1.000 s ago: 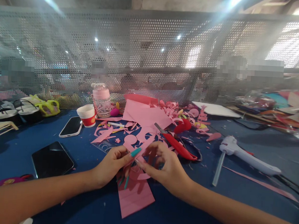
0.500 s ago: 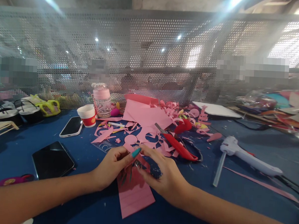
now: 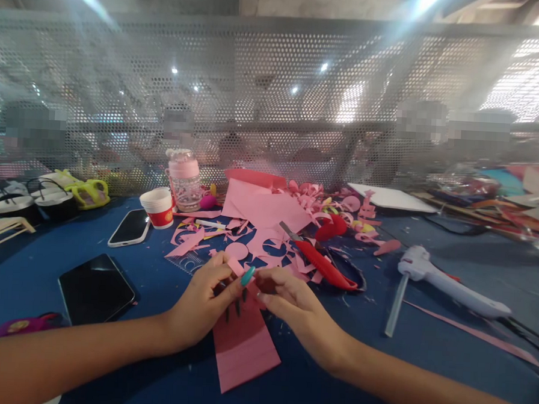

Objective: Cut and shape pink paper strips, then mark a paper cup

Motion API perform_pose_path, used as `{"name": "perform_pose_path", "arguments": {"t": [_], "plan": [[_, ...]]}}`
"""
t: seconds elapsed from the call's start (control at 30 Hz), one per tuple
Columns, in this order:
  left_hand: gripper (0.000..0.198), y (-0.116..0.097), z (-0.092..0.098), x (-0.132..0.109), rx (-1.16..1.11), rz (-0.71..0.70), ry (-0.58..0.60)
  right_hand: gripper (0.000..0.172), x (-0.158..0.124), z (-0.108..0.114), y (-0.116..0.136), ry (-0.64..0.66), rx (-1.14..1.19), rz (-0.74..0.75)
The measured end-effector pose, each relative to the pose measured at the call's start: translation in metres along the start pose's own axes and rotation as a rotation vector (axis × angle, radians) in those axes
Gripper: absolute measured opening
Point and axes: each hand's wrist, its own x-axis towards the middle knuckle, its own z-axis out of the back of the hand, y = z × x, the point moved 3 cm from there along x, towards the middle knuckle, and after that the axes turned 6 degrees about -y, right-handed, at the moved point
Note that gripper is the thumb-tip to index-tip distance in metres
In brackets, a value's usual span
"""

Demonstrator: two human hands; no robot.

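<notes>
A long pink paper strip [image 3: 244, 345] lies on the blue table [image 3: 355, 363] in front of me. My left hand [image 3: 205, 301], with teal nails, pinches the strip's far end. My right hand [image 3: 291, 302] meets it there, fingers closed on the same end of the paper. The fingertips of both hands touch. Red-handled scissors [image 3: 323, 262] lie just beyond my right hand among pink paper scraps [image 3: 268, 217].
A white glue gun [image 3: 446, 283] lies at the right. Two phones [image 3: 96, 286] [image 3: 129, 226] rest at the left, with a paper cup [image 3: 158, 208] and a pink bottle [image 3: 183, 179] behind. A perforated metal screen [image 3: 275, 100] closes the back. More craft materials [image 3: 500, 196] lie far right.
Both hands have drawn together over the strip's far end. My right hand's fingers, earlier raised and spread, are now lowered and closed on the paper.
</notes>
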Motion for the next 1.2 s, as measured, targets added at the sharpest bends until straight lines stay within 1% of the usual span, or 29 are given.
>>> {"name": "perform_pose_path", "arguments": {"t": [0.13, 0.23, 0.3, 0.43, 0.5, 0.6, 0.63, 0.73, 0.83, 0.97, 1.07, 1.2], "plan": [[0.030, 0.001, 0.001, 0.000, -0.024, -0.058, 0.010, 0.029, 0.002, -0.002, -0.004, 0.053, 0.020, -0.001], [0.023, 0.001, 0.002, -0.001, -0.039, -0.096, -0.007, 0.034, 0.003, -0.001, -0.005, 0.047, -0.060, 0.053], [0.021, 0.000, 0.002, -0.001, -0.047, -0.107, -0.003, 0.034, 0.003, -0.001, -0.006, 0.053, -0.101, 0.079], [0.019, -0.001, 0.003, 0.000, -0.071, -0.105, -0.010, 0.039, 0.004, -0.001, -0.009, 0.123, -0.090, 0.055], [0.020, -0.002, 0.003, 0.000, -0.077, -0.093, -0.004, 0.037, 0.006, -0.002, -0.010, 0.129, -0.095, 0.050], [0.020, -0.003, 0.003, 0.000, -0.075, -0.090, 0.011, 0.025, 0.008, -0.002, -0.011, 0.110, -0.136, 0.033], [0.019, -0.002, 0.003, -0.001, -0.080, -0.087, 0.016, 0.024, 0.008, -0.002, -0.011, 0.107, -0.149, 0.021], [0.013, 0.002, 0.001, -0.002, -0.149, -0.008, -0.003, 0.030, 0.009, -0.002, -0.010, 0.113, -0.180, 0.014], [0.014, 0.006, 0.000, -0.003, -0.271, 0.089, -0.026, 0.036, 0.010, -0.001, -0.011, 0.129, -0.225, 0.024], [0.013, 0.005, -0.001, -0.002, -0.404, 0.125, -0.023, 0.040, 0.009, 0.000, -0.014, 0.113, -0.254, 0.061], [0.012, 0.006, 0.000, -0.001, -0.437, 0.155, -0.093, 0.044, 0.007, 0.001, -0.016, 0.089, -0.271, 0.107], [0.014, 0.018, 0.006, 0.002, -0.411, 0.198, -0.310, 0.049, 0.004, 0.001, -0.016, 0.159, -0.300, 0.118]]}}
